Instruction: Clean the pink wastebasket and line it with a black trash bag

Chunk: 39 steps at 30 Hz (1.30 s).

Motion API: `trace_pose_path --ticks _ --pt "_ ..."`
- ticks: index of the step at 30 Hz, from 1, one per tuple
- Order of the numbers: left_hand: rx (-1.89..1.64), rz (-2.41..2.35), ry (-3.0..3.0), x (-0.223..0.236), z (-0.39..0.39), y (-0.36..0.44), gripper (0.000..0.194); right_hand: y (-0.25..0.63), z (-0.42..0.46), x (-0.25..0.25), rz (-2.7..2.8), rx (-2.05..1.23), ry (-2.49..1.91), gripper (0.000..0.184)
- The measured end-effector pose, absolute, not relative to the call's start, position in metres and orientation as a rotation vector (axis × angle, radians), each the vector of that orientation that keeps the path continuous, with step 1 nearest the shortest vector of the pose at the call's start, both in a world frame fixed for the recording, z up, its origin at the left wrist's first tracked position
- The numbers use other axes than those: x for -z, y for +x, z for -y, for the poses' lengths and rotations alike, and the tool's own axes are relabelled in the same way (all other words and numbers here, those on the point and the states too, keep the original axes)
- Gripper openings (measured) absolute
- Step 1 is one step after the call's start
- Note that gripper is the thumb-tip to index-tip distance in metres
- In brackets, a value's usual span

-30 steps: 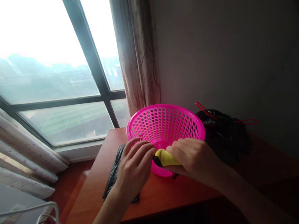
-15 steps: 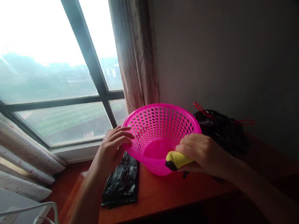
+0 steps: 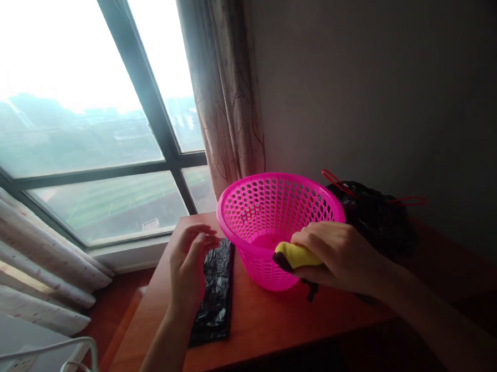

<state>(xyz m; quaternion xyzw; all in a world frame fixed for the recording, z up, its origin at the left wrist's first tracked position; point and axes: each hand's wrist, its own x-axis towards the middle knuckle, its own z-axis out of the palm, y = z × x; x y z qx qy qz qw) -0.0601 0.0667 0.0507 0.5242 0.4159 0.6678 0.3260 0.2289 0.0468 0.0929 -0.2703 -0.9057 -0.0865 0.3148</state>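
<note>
A pink plastic basket (image 3: 269,268) with rows of holes stands upright on the wooden table. Nothing is in my left hand (image 3: 190,264); its fingers are loosely bent and it hovers left of the basket, apart from the rim. Beneath that hand lies a folded black plastic bag (image 3: 216,315), partly covered by it. My right hand (image 3: 333,253) is closed around a bunched yellow cloth (image 3: 300,255) with a black end, at the basket's near right rim. Whether these fingers also grip the rim is hidden. A small dark piece dangles below the hand.
A bulging black bag with red drawstrings (image 3: 373,218) sits behind the basket on the right, against the wall. The table's (image 3: 256,341) front edge faces me. Window and curtains are at the left, and white cables (image 3: 88,355) hang at the lower left.
My left hand has let go of the basket rim and moved down and away from it. The basket has shifted slightly right. My right hand keeps the yellow cloth.
</note>
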Motion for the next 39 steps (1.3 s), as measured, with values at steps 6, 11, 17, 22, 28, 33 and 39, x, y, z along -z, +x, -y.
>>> trace_pose_path --ticks 6,11,17,22,28,33,39 --pt "-1.473 -0.809 1.017 -0.056 -0.043 -0.024 0.024 0.222 -0.049 -0.094 2.355 0.321 -0.641 0.026" --pt "-1.474 -0.78 0.824 -0.065 -0.053 -0.018 0.028 0.228 -0.044 -0.087 2.359 0.498 -0.623 0.045" --pt "-1.429 -0.83 0.868 -0.067 -0.058 -0.016 0.029 0.246 -0.034 -0.08 2.561 0.558 -0.672 0.067" --pt "-1.487 -0.832 0.885 -0.067 -0.055 -0.012 0.027 0.246 -0.047 -0.068 2.509 0.772 -0.696 0.062" --pt "-1.581 -0.873 1.008 -0.066 -0.047 -0.015 0.022 0.247 -0.051 -0.067 2.493 0.467 -0.583 0.055" --pt "-1.603 -0.939 1.219 -0.055 -0.04 -0.011 0.018 0.24 -0.033 -0.064 2.464 -0.041 -0.729 0.062" --pt "-1.548 -1.007 1.29 -0.037 -0.035 0.006 0.021 0.204 -0.018 -0.057 2.209 -0.506 -0.959 0.074"
